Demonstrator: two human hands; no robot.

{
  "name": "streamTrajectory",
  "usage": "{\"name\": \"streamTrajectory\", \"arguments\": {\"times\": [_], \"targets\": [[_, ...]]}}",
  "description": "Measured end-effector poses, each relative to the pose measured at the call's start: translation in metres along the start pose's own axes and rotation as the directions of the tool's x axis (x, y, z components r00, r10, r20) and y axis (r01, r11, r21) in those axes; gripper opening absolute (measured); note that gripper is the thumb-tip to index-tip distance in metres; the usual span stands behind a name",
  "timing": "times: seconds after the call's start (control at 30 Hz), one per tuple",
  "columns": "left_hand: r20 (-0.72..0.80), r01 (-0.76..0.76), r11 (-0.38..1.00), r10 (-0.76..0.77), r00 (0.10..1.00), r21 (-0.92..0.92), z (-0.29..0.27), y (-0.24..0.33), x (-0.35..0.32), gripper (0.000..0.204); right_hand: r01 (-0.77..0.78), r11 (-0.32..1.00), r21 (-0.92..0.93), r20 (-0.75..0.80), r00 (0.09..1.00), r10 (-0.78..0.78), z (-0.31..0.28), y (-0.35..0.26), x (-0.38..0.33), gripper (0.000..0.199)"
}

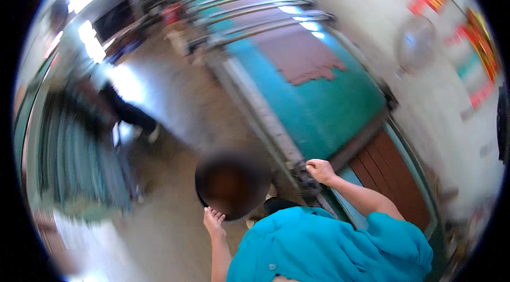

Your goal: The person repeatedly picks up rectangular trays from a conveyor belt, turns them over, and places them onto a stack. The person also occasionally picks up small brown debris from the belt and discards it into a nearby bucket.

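The picture is blurred by motion. My right hand (319, 170) is closed over the metal edge rail (276, 138) of a long teal table (324, 101), at its near corner. My left hand (213, 222) is raised with its fingers apart and holds nothing. It sits just under a blurred round dark shape (232, 184), and I cannot tell whether it touches it. A teal shirt (329, 250) fills the lower edge between both forearms.
A reddish patch (305, 56) lies on the teal table, with several metal rollers (255, 0) at its far end. A brown wooden panel (396, 178) adjoins it. A person in dark trousers (127, 112) stands on the floor at left, near teal striped material (79, 160). A fan (417, 43) hangs on the right wall.
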State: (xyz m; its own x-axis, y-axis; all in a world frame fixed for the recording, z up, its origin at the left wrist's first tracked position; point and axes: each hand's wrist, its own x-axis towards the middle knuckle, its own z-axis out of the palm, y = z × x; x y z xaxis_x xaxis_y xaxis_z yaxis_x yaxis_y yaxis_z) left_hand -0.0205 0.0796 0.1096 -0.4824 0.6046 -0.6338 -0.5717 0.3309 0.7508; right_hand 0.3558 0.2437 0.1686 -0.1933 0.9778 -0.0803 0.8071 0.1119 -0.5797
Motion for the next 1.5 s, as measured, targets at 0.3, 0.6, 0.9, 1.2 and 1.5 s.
{"name": "streamTrajectory", "arguments": {"times": [0.3, 0.6, 0.9, 1.2, 1.5], "targets": [[0.518, -0.122, 0.818, -0.233, 0.823, 0.563, 0.278, 0.042, 0.016, 0.044, -0.418, 0.883, 0.216, -0.364, 0.804, 0.470, -0.039, 0.144, -0.034, 0.020], [0.669, 0.137, 0.836, -0.513, 0.538, 0.531, 0.467, 0.010, 0.091, 0.055, -0.252, 0.967, -0.021, -0.686, 0.708, 0.169, -0.089, 0.220, 0.178, 0.020], [0.553, 0.373, 0.758, -0.648, 0.524, 0.535, 0.539, -0.027, 0.109, 0.070, -0.704, 0.709, -0.047, -0.538, 0.616, 0.576, -0.213, 0.360, 0.426, 0.046], [0.397, 0.471, 0.641, -0.757, 0.519, 0.606, 0.539, -0.045, 0.092, 0.059, -0.074, 0.941, -0.329, -0.325, 0.945, -0.039, -0.056, 0.196, 0.262, 0.042], [0.522, 0.321, 0.842, -0.524, 0.672, 0.433, 0.430, -0.001, 0.039, 0.039, 0.216, 0.968, 0.128, -0.160, 0.968, -0.195, -0.035, 0.064, 0.159, 0.038]]}}
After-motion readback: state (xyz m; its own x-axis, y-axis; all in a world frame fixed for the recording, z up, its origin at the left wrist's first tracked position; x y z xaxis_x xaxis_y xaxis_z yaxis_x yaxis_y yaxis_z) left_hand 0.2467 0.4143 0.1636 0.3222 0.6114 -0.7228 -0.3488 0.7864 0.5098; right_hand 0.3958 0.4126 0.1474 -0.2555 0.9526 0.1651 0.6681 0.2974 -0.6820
